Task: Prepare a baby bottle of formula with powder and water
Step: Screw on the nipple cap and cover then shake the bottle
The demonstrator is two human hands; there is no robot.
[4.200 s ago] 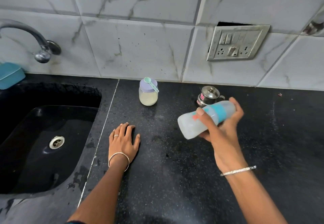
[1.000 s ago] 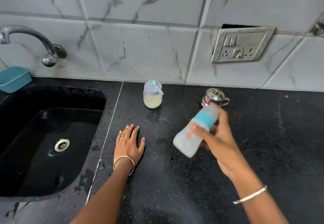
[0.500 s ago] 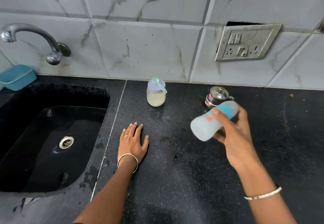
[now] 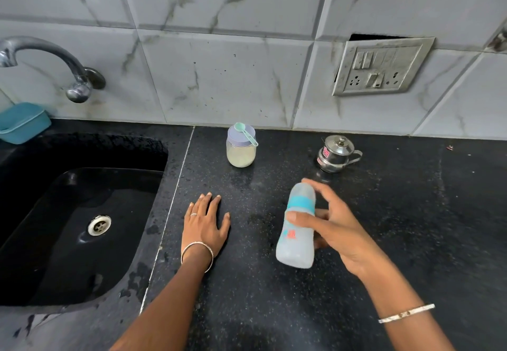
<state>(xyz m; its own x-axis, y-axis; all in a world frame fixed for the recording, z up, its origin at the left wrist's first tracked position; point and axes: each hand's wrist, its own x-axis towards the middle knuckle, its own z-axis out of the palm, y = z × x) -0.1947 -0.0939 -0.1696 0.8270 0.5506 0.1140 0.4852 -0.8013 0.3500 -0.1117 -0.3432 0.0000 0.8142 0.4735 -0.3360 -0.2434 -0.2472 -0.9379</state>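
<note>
R hand [image 4: 337,230] sits mid-table, forearm coming in from lower right w/ a thin bangle [image 4: 406,313] at the wrist. It grips the baby bottle [image 4: 297,230]: thumb across the front just under the teal collar, fingers [image 4: 321,188] curled round the far side, index up near the capped top. Bottle is tilted, cap end pointing away toward the wall, base nearer the person; body looks cloudy white w/ a small red-and-blue print. Can't tell if the base touches the table [image 4: 411,213] or hangs just above it. L hand [image 4: 204,227] lies palm-down, flat on the table, left of the bottle and apart from it, its fingers straight and slightly spread, ring on one, bangle [image 4: 197,254] at the wrist; it holds nothing. Behind, near the tiled wall [image 4: 233,76]: a glass jar [image 4: 241,153] of pale powder, lilac lid on, w/ a mint scoop [image 4: 245,131] lying across the lid. Right of it, just beyond the bottle's top, a small lidded steel pot [image 4: 336,155] w/ a handle. Left side: black sink [image 4: 41,153] w/ a metal drain [image 4: 99,225], a tap [image 4: 52,57] above, a teal tub [image 4: 23,121] at the back corner. Switch plate [image 4: 381,68] on the wall upper right.
</note>
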